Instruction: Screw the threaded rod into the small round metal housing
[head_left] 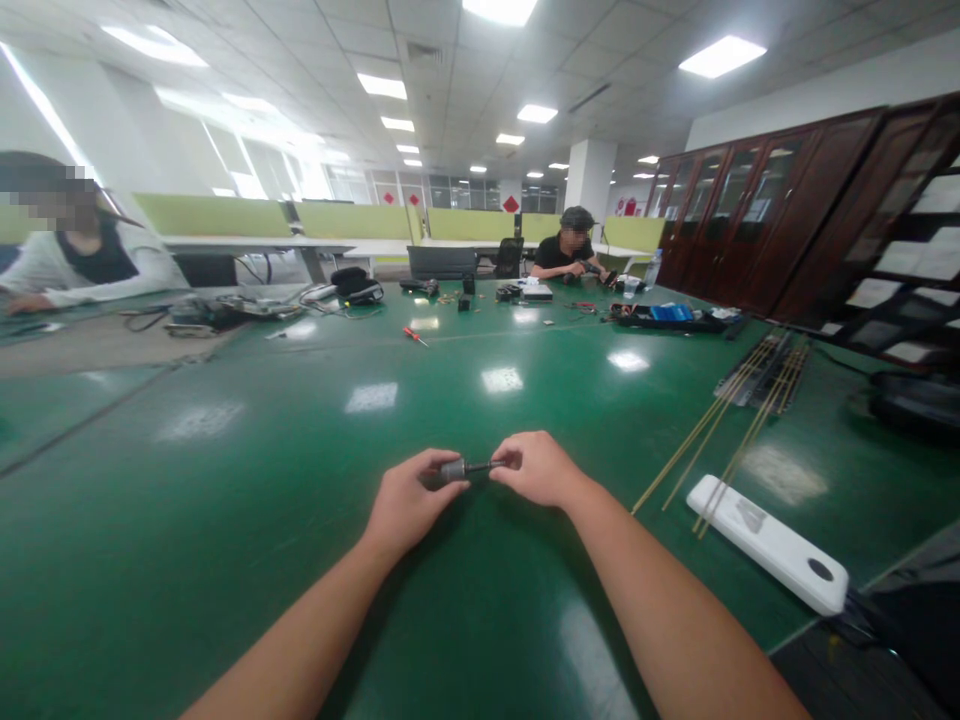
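Two hands (409, 500) (538, 470) on one shafted cylinder (453, 470)

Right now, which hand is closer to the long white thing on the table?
Right. The right hand is to the left of the long white thing; the left hand is even farther left.

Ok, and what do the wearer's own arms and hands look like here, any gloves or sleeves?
The left hand and right hand are both ungloved. The left forearm and right forearm are bare down to the picture's edge; no sleeve, watch, bracelet, cable or marking shows.
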